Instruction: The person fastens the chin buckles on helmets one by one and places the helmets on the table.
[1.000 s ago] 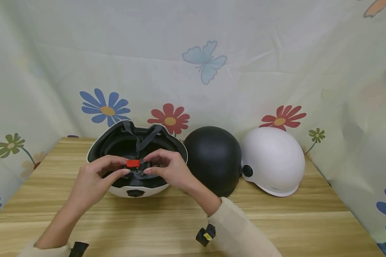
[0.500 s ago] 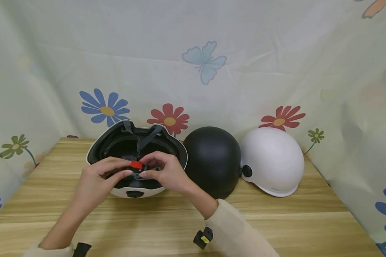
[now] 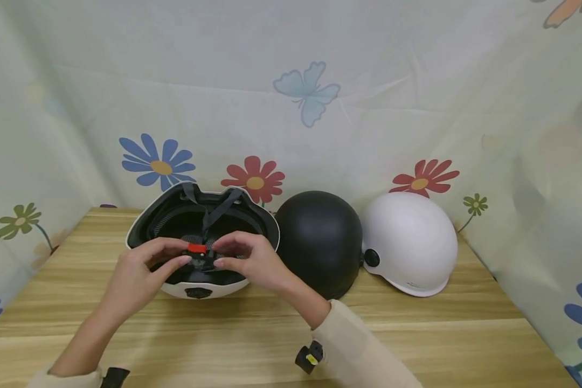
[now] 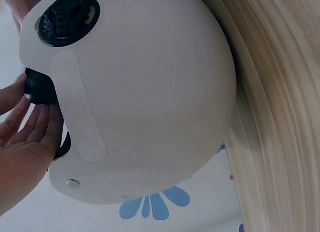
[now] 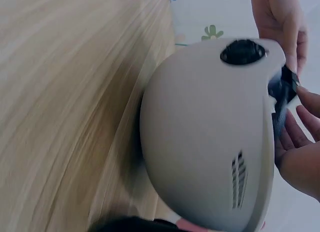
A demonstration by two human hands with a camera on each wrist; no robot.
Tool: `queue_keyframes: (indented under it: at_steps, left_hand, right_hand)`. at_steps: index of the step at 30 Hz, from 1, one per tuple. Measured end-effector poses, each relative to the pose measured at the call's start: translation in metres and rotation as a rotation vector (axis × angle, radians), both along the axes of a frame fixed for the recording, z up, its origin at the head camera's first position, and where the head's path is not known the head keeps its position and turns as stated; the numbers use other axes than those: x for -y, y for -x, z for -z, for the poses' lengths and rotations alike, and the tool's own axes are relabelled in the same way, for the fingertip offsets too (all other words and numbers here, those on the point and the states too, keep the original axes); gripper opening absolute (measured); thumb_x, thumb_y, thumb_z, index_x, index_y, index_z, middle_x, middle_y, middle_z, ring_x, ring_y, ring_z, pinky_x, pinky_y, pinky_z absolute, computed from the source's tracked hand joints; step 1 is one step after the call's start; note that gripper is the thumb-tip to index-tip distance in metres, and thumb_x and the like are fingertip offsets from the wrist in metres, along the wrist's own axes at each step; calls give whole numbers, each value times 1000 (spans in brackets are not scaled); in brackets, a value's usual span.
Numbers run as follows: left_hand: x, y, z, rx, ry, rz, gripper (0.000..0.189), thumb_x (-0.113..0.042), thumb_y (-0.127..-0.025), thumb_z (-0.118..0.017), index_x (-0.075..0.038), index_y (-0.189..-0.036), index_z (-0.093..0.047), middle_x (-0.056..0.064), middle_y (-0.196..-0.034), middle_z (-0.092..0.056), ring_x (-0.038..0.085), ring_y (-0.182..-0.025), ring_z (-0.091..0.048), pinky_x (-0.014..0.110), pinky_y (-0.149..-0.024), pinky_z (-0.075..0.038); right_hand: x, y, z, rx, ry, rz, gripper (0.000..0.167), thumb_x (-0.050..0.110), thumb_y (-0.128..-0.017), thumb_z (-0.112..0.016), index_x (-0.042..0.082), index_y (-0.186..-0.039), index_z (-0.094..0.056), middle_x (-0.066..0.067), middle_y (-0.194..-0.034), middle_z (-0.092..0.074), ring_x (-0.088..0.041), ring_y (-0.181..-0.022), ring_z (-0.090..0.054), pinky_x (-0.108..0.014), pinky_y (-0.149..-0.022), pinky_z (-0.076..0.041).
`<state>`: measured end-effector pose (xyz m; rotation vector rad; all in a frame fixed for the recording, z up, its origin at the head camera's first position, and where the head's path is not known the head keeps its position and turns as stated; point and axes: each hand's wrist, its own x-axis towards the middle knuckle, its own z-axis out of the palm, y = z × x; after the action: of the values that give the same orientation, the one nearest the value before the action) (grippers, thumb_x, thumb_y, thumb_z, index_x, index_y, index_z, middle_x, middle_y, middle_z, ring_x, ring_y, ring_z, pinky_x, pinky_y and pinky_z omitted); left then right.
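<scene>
A white helmet [image 3: 215, 291] lies upside down on the table at the left, its black lining facing up. Dark grey chin straps [image 3: 218, 213] run from its far rim down to a black buckle with a red tab [image 3: 196, 248], held over the helmet's opening. My left hand [image 3: 138, 275] pinches the buckle's red-tab end between thumb and fingers. From the other side my right hand [image 3: 257, 261] pinches the dark end of the buckle. Both wrist views show the white shell [image 4: 155, 91] from outside, with the hands at its rim and the buckle mostly hidden.
A black helmet [image 3: 320, 242] stands dome up right beside the white one. Farther right is another white helmet [image 3: 412, 242], also dome up, with a black round knob at its side. Behind the wooden table [image 3: 271, 334] hangs a cloth [image 3: 393, 70] printed with flowers and butterflies.
Both hands and the buckle have shifted slightly: a little closer together half a second ago, now slightly left and apart again. The white helmet has moved a little left in view. The other helmets stay put.
</scene>
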<state>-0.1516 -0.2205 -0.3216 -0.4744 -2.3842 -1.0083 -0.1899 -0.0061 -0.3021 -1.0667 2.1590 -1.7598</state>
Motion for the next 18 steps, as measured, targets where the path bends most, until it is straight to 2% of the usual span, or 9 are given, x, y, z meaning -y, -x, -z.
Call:
queue_keyframes:
  at_steps: [3, 5, 8, 10, 12, 15, 18]
  left_hand:
    - [5, 0, 3, 22, 16, -34, 20, -1, -77, -71, -3, -96, -66, 8, -86, -67, -5, -76, -55, 4, -70, -41]
    - [9, -1, 5, 27, 27, -50, 21, -2, -77, -71, -3, -97, -65, 9, -86, -66, -7, -77, -54, 3, -70, -41]
    - [15, -1, 7, 30, 42, -62, 22, -3, -77, -71, -4, -99, -65, 9, -87, -66, -7, -77, -54, 3, -68, -41]
    - [20, -1, 8, 39, 56, -68, 23, -6, -78, -71, -6, -100, -65, 8, -88, -66, -5, -78, -55, 5, -66, -42]
    - [24, -1, 10, 48, 79, -78, 23, -9, -80, -71, -8, -102, -66, 7, -89, -67, 2, -79, -57, 9, -65, -43]
    - [32, -1, 11, 72, 117, -82, 27, -15, -82, -69, -9, -108, -65, 7, -94, -67, 19, -87, -61, 25, -70, -48]
    - [39, 0, 13, 98, 134, -78, 31, -18, -84, -67, -8, -113, -63, 11, -104, -65, 35, -98, -57, 43, -77, -46]
  right_hand:
    - [-6, 10, 8, -29, -21, 11, 29, -2, -82, -65, -7, -110, -59, -21, -108, -59, -33, -98, -56, -37, -89, -45]
    - [-10, 18, 17, -56, -36, 21, 30, 1, -81, -66, -4, -110, -60, -18, -108, -59, -28, -97, -56, -41, -89, -45]
    - [-17, 31, 30, -104, -79, 50, 32, 6, -81, -69, 2, -112, -61, -10, -110, -59, -20, -97, -55, -36, -89, -45]
    - [-21, 34, 32, -129, -108, 70, 32, 8, -81, -69, 3, -112, -61, -8, -111, -59, -18, -98, -54, -35, -90, -44]
    - [-26, 37, 33, -145, -145, 88, 33, 11, -82, -69, 5, -113, -61, -5, -113, -58, -21, -102, -53, -32, -92, -43]
    - [-34, 40, 32, -148, -174, 102, 33, 13, -82, -68, 7, -115, -62, -4, -116, -58, -24, -107, -50, -32, -95, -40]
    - [-41, 42, 31, -139, -199, 112, 35, 15, -83, -68, 8, -116, -61, -4, -117, -57, -25, -110, -48, -33, -97, -38]
